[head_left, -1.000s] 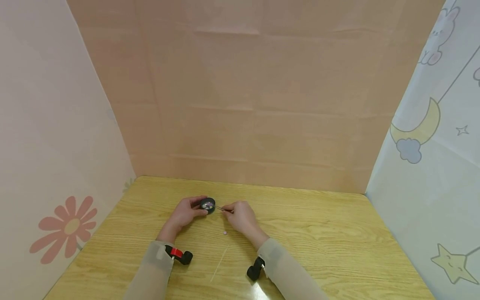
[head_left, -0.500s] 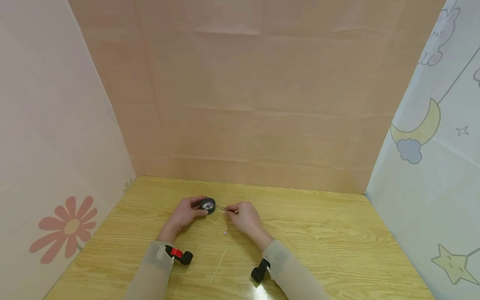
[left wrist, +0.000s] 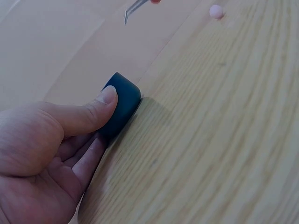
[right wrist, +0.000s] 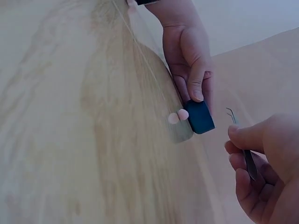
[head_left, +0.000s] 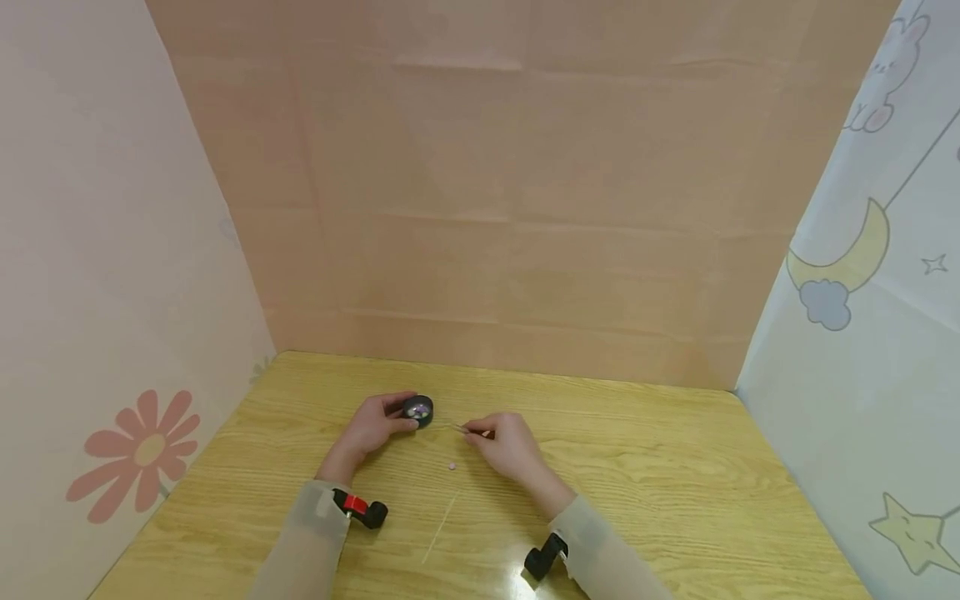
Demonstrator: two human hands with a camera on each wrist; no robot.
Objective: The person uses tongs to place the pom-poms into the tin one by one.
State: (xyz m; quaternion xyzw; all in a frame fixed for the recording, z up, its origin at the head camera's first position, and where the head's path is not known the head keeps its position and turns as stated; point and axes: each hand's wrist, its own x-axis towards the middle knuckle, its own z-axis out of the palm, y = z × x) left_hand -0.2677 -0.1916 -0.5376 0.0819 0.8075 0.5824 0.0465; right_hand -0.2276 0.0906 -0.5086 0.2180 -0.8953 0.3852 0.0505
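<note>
My left hand (head_left: 371, 425) holds a small, dark, round cup (left wrist: 125, 105) on the table, thumb on the near side and fingers on the far side. Small multicoloured pieces show inside the cup in the head view. To the right, my right hand (head_left: 510, 446) pinches metal tweezers (right wrist: 251, 165) between thumb and fingers. Their bent tips point toward the cup, stand a little apart and have nothing between them. A small pale pink ball (left wrist: 216, 12) lies on the wood in front of the cup, nearer to me than both hands.
The wooden table (head_left: 637, 483) meets a plain tan backdrop (head_left: 510, 208) at its far edge. Patterned white panels stand at left and right. A thin pale line (head_left: 441, 527) runs along the wood between the forearms. Dark camera mounts sit on both wrists.
My right hand has drawn the tweezers out of the cup and moved right and toward me. My left hand and the cup have stayed in place. The pink ball has not moved.
</note>
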